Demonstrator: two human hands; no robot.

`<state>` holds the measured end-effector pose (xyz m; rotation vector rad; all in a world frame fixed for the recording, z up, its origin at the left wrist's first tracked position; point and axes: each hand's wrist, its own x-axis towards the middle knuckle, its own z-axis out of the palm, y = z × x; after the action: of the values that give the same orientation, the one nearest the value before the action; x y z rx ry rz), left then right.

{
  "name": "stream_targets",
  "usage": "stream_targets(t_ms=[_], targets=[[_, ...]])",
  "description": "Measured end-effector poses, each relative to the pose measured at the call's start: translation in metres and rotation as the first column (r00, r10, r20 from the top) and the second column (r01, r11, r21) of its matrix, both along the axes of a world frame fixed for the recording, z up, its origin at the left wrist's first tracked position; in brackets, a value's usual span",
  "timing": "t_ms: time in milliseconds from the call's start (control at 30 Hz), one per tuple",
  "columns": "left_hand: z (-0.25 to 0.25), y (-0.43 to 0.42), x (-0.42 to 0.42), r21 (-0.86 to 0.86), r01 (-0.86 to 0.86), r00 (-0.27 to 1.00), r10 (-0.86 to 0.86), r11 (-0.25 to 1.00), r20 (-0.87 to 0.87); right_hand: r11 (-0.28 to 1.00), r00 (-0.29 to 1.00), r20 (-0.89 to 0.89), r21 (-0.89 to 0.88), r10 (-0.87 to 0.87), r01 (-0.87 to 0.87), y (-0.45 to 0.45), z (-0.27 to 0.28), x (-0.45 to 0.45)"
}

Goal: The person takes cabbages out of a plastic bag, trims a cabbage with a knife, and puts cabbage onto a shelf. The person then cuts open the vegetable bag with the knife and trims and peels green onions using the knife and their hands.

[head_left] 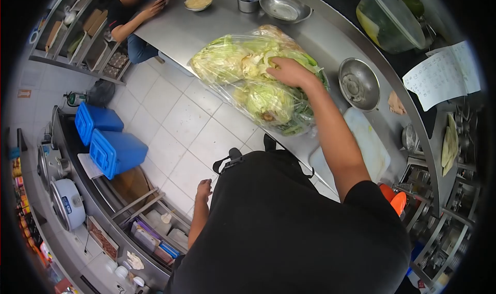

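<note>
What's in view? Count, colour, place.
Bagged vegetables: several, green, counter
Food dish: one, yellowish contents, counter
Steel pot: one, silver, counter
Large steel bowls: two, silver, counter
Cutting board: one, white, counter right
Plastic tub: one, clear, right
Paper: count unclear, white, right
Lidded bins: two, blue, left
Rice cooker: one, pale, left
Co-worker: one, black top, upper left
Shelf goods: uncountable, mixed, left
Right hand: one, bare, on vegetables
Left hand: one, bare, beside waist

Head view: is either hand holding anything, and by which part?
Right hand: fingers on lettuce leaves at the plastic bag; whether they grip cannot be told. Left hand: low at the person's side, nothing visible in it.
</note>
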<state>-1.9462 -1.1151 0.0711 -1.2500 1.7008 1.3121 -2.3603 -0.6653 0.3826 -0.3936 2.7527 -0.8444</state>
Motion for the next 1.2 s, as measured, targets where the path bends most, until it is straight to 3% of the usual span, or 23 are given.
stream_targets(t_ms=[33,67,133,167,200,233,267,333,367,433,500,567,667,767,867,933,1033,1133,1200], targets=[[0.009,0.000,-0.003,-0.066,0.070,0.994,-0.075,0.995,-0.074,0.999,0.997,-0.073,-0.032,-0.018,0.016,0.006,0.003,0.016],[0.035,0.006,-0.020,-0.136,0.134,0.978,-0.154,0.982,-0.143,0.994,0.994,-0.005,-0.010,-0.106,0.106,0.010,0.017,0.030],[0.020,0.002,-0.039,-0.210,0.079,0.951,-0.137,0.974,-0.276,0.973,0.970,0.074,0.034,-0.230,0.228,0.018,0.028,0.056],[0.017,0.005,-0.048,-0.228,-0.040,0.928,-0.049,0.973,-0.370,0.963,0.960,0.088,0.050,-0.267,0.263,0.020,0.026,0.069],[0.036,0.014,-0.067,-0.271,-0.041,0.886,-0.090,0.962,-0.455,0.961,0.955,0.105,0.054,-0.276,0.271,0.016,0.031,0.083],[0.069,0.025,-0.090,-0.381,0.024,0.803,-0.245,0.924,-0.543,0.959,0.951,0.123,0.056,-0.282,0.277,0.011,0.039,0.097],[0.107,0.043,-0.118,-0.266,-0.020,0.828,-0.133,0.964,-0.545,0.958,0.947,0.143,0.060,-0.287,0.282,0.006,0.043,0.110],[0.144,0.062,-0.162,-0.252,0.075,0.739,-0.223,0.965,-0.636,0.968,0.969,-0.102,0.089,-0.224,0.234,-0.004,0.024,0.133],[0.181,0.080,-0.184,-0.381,0.133,0.604,-0.379,0.915,-0.701,0.970,0.956,-0.224,0.106,-0.190,0.218,-0.007,0.018,0.140],[0.229,0.111,-0.219,-0.350,0.204,0.440,-0.404,0.915,-0.802,0.972,0.943,-0.296,0.130,-0.148,0.194,-0.016,0.022,0.147],[0.282,0.145,-0.245,-0.455,0.301,0.291,-0.535,0.838,-0.793,0.971,0.939,-0.317,0.146,-0.133,0.187,-0.021,0.029,0.151],[0.320,0.172,-0.267,-0.552,0.411,0.166,-0.655,0.726,-0.737,0.971,0.945,-0.294,0.147,-0.141,0.191,-0.023,0.037,0.148],[0.331,0.200,-0.297,-0.816,0.357,-0.102,-0.849,0.455,-0.518,0.970,0.942,-0.309,0.154,-0.134,0.189,-0.023,0.044,0.149],[0.315,0.210,-0.334,-0.852,0.472,-0.148,-0.933,0.225,-0.328,0.972,0.907,-0.394,0.110,-0.151,0.210,-0.026,0.041,0.138],[0.306,0.210,-0.368,-0.776,0.627,-0.177,-0.983,-0.073,-0.051,0.987,0.828,-0.544,-0.007,-0.139,0.161,-0.041,0.023,0.094],[0.308,0.216,-0.374,-0.714,0.676,-0.159,-0.982,-0.184,0.103,0.998,0.802,-0.594,-0.056,-0.063,0.036,-0.066,0.010,0.056],[0.318,0.220,-0.374,-0.660,0.684,-0.205,-0.950,-0.310,0.234,0.970,0.903,-0.356,0.063,0.242,-0.235,-0.083,-0.008,0.005],[0.313,0.211,-0.370,-0.706,0.616,-0.205,-0.937,-0.349,0.285,0.941,0.981,-0.086,0.308,0.176,-0.142,-0.091,0.000,-0.008],[0.314,0.207,-0.367,-0.745,0.555,-0.183,-0.929,-0.369,0.323,0.918,0.974,-0.126,0.375,0.189,-0.130,-0.084,-0.008,-0.006]])
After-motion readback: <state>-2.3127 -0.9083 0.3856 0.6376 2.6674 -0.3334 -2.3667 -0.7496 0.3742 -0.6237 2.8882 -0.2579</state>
